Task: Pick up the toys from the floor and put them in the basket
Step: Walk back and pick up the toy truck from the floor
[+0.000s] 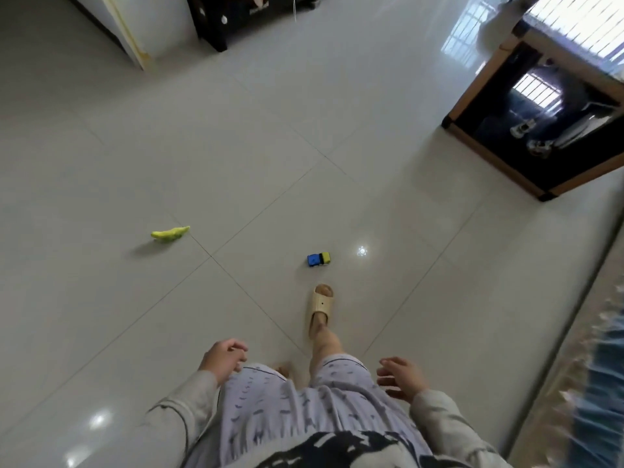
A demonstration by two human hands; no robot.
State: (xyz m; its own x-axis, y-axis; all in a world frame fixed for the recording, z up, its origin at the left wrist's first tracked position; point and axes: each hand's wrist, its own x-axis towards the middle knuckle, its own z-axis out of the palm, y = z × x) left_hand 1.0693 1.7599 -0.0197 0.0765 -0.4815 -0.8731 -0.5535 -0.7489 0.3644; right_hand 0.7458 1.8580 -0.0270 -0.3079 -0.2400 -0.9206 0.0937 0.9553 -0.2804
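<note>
Where glossy tile floor spreads: 2 toys, dark table far right.

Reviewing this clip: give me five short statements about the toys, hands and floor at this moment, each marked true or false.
1. Both hands are empty. True: the left hand and right hand hold nothing.
2. The blue and yellow toy car lies just ahead of the slippered foot. True.
3. The yellow-green toy is in a basket. False: it lies on the tiled floor; no basket is in view.
4. The toy car is red. False: blue and yellow.
5. The two toys touch. False: they lie well apart.
</note>
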